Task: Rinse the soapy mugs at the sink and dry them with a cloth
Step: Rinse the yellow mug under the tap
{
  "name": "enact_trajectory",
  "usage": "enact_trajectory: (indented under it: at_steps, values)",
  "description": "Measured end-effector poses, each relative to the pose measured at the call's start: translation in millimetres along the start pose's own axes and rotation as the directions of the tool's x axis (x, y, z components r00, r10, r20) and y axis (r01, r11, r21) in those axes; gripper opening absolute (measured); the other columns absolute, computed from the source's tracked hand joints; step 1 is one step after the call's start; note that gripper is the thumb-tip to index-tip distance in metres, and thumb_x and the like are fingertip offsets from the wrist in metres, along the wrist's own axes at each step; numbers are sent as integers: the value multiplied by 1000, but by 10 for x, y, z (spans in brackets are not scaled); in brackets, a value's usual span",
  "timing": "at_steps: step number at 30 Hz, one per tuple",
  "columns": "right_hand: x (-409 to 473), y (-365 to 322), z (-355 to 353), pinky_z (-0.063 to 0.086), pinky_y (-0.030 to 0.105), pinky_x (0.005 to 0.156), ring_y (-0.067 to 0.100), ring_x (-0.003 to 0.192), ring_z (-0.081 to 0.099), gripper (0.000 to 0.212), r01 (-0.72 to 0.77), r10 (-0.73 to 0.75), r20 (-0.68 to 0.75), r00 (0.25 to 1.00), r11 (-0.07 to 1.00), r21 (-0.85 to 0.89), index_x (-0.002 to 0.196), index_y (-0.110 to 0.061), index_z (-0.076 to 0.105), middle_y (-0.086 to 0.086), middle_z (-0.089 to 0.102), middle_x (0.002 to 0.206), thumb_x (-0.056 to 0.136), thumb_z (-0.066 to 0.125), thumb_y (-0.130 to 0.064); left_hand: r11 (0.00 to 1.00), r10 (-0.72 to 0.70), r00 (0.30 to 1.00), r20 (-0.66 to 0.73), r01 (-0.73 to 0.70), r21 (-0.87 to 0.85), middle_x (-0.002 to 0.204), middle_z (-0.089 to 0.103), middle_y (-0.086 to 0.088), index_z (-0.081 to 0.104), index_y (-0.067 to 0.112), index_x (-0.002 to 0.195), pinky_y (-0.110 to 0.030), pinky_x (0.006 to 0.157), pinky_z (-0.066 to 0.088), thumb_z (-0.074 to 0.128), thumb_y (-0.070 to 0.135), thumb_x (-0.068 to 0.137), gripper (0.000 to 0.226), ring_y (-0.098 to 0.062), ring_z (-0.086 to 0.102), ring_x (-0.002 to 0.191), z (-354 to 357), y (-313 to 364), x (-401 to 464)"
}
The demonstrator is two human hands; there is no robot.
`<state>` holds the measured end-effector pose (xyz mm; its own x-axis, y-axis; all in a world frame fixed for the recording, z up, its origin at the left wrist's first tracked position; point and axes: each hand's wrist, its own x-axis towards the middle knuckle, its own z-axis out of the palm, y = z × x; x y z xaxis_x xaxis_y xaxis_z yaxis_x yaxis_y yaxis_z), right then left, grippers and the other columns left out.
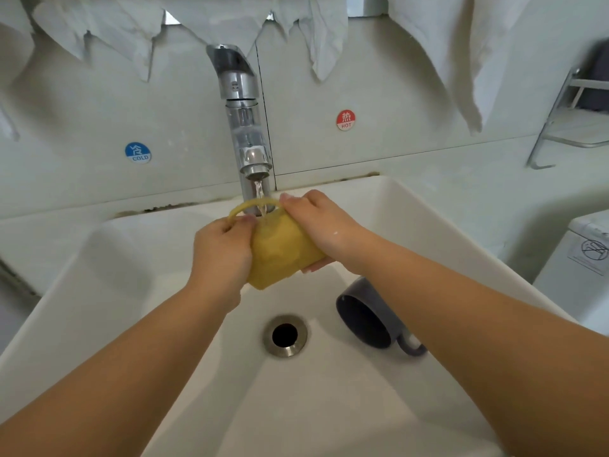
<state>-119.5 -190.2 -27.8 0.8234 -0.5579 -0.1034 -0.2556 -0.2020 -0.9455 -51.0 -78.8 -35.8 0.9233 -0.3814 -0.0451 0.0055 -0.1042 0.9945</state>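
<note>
Rinse step: yellow mug [283, 255] is held under tap [245, 127] stream, handle pinched by left hand [220, 249], body wrapped by right hand [318, 222]. Grey mug [365, 316] lies below right hand, w/ rinse still due. Next: mug likely to be turned so water reaches inside.

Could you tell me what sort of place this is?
Probably a laundry or utility room: a deep white sink, a faucet between hot and cold stickers, cloths hanging above.
</note>
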Motion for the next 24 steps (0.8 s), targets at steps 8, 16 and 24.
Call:
enact_trajectory:
  at_steps: [8,16,24]
  values:
    - [25,17,36,59,43,65,28,90,60,39,46,-47,-14,999,999,-9,115,-15,49,3,54,100,96,45,-49,998,-66,987,143,64,24,88,62,-3,56,24,86,-36,67,52,43,19,103,22,-22,60,81,-67,-12,48]
    - [-2,-4,114,59,45,75,26,98,62,34,-9,-14,137,991,985,172,115,-20,51,2,57,107,93,53,-46,996,-37,953,300,10,93,108,66,-4,60,24,109,-37,71,54,50,26,99,13,-23,64,95,-442,91,130]
    - [37,49,122,59,41,73,23,94,62,36,-15,6,44,999,978,208,106,-20,48,5,58,112,86,64,-46,974,-206,938,278,170,149,105,65,-4,63,21,100,-41,83,52,61,25,89,12,-20,63,88,-528,25,132]
